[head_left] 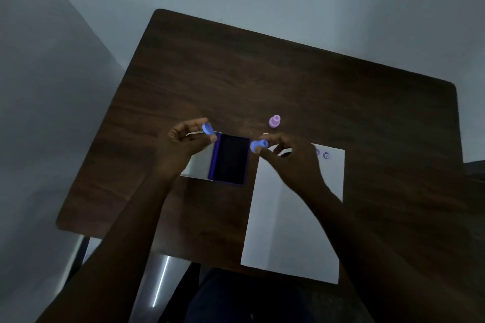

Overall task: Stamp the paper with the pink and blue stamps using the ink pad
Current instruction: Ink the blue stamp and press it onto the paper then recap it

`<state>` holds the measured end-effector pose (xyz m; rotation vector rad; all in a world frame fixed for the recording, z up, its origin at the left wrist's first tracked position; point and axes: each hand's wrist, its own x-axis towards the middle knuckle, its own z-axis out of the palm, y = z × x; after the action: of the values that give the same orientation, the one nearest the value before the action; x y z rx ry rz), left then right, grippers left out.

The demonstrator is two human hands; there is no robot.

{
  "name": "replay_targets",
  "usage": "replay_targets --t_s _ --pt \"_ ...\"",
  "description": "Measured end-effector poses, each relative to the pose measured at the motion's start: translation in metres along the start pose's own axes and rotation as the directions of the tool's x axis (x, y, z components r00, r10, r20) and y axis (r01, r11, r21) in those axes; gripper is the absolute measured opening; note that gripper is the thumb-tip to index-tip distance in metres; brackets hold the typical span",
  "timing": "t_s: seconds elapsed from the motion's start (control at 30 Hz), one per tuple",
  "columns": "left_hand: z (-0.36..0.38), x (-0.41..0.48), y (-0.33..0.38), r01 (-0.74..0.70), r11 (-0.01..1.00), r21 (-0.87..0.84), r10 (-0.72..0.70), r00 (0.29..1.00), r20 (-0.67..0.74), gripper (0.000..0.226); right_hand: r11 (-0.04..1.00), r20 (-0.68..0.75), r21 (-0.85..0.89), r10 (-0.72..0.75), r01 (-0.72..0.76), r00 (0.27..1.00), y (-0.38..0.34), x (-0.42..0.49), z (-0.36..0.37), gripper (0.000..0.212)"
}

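Left hand (183,143) pinches a blue cap (207,128) between thumb and fingertips, held above the upper left corner of the open ink pad (231,160). Right hand (291,157) pinches the blue stamp (258,145) by its narrow end, other fingers loosely spread, hovering between pad and paper (291,231). Pink stamp (274,121) stands upright on the worktop (262,73), just above the paper's top edge. Two prints (326,156) sit at the paper's upper right. Upper half of the worktop is free.
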<state>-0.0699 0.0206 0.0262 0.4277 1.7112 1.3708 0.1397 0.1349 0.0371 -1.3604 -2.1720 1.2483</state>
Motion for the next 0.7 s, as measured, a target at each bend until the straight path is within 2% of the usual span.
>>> replay_targets --t_s 0.07,0.13,0.23,0.7 --pt "-0.005 0.000 -0.003 -0.001 1.000 -0.003 0.001 1.000 -0.022 0.036 0.992 0.012 -0.047 -0.120 0.121 0.993 -0.002 0.002 0.017 0.013" --pt "-0.008 -0.001 -0.006 -0.014 1.000 -0.007 0.014 0.999 -0.053 0.036 0.962 0.088 -0.150 -0.216 0.227 0.972 -0.003 0.007 0.033 0.012" --pt "-0.010 -0.003 -0.009 -0.021 0.999 -0.025 0.019 0.997 -0.073 0.037 0.938 0.183 -0.252 -0.197 0.239 0.963 0.001 0.013 0.050 0.015" --pt "-0.019 0.005 -0.014 -0.001 0.998 -0.064 -0.003 0.997 -0.072 0.038 0.916 0.268 -0.324 -0.149 0.235 0.952 0.014 0.012 0.065 0.032"
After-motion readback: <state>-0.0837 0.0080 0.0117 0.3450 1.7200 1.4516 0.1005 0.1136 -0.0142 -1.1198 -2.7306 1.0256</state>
